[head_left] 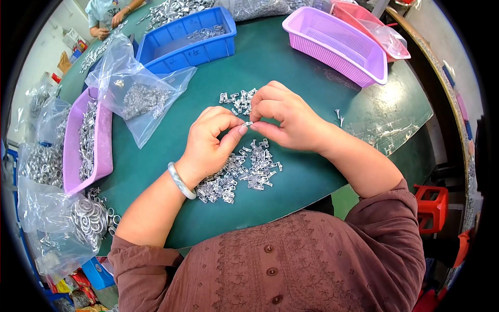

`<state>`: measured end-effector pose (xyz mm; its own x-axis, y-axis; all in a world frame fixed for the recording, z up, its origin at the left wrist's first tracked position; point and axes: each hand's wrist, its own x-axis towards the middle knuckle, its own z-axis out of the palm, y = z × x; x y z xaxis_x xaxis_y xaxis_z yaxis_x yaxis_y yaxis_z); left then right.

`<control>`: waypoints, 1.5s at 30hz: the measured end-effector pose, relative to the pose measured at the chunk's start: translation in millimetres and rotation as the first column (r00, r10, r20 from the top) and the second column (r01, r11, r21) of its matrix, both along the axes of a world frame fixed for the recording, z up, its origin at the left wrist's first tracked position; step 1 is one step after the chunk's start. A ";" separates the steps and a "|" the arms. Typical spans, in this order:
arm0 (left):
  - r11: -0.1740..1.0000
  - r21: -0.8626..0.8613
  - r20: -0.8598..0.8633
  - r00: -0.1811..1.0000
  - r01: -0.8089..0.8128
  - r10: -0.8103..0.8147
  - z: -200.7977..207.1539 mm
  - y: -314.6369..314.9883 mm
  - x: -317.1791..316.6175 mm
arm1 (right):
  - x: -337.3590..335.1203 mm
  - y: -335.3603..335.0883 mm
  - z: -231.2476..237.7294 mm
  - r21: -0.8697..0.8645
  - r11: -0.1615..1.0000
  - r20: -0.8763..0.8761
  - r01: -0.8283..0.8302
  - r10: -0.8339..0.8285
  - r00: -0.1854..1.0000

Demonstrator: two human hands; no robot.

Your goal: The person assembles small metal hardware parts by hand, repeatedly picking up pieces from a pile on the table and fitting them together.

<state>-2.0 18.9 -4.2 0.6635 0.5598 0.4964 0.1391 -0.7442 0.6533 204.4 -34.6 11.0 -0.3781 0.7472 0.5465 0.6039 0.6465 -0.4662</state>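
Presently, both hands meet above the middle of the green table (291, 67). The left hand (210, 138) and the right hand (286, 117) pinch one small metal clip (247, 124) between thumb and fingertips, each hand closed on one end of it; the clip is held just clear of the tabletop. A pale bangle (180, 181) sits on the left wrist.

Directly below the hands lies a loose heap of metal clips (241, 174), partly under the left wrist. A smaller cluster of clips (238, 100) lies just beyond the fingers.

To the left, a clear plastic bag (138, 91) with metal parts lies on the table, beside a purple basket (70, 151) filled with metal pieces. A blue bin (187, 41) stands at the far side, with a few parts in it. A second purple basket (335, 44) stands at the far right, a pink basket (374, 23) behind it.

Another person's hands (112, 21) show at the far left edge of the table.
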 end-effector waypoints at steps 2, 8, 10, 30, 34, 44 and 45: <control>1.000 0.003 0.000 1.000 0.002 -0.002 0.2 -0.2 0.2 | 0.3 -0.1 0.2 0.006 1.000 0.002 -0.002 0.002 1.000; 1.000 0.002 0.014 1.000 0.013 -0.013 0.8 0.0 0.4 | 0.2 -0.6 1.8 0.008 1.000 -0.013 -0.018 0.018 1.000; 1.000 -0.006 0.008 1.000 0.011 -0.011 1.3 -0.4 0.0 | 0.2 -0.7 2.0 0.004 1.000 -0.024 -0.026 0.026 0.999; 0.998 0.055 0.018 0.999 0.029 -0.030 3.4 -1.1 -0.4 | 1.8 2.6 3.4 0.014 1.000 -0.018 -0.020 0.021 1.000; 0.987 0.039 -0.018 0.987 0.158 -0.157 1.7 -0.3 0.7 | 12.1 8.9 -5.1 -0.003 0.984 0.149 0.180 -0.178 0.973; 0.985 0.064 -0.080 0.985 0.161 -0.156 0.6 0.5 -1.1 | 12.8 17.9 -18.7 0.049 0.976 0.235 0.214 -0.220 0.947; 0.985 0.064 -0.080 0.985 0.161 -0.156 0.4 0.5 -0.9 | 12.6 18.1 -18.7 0.039 0.977 0.233 0.210 -0.213 0.949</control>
<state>-3.0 19.3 -3.9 0.7774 0.4102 0.4770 0.0619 -0.8044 0.5909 216.9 -16.5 -7.7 -0.3309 0.8173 0.4717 0.8188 0.4971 -0.2869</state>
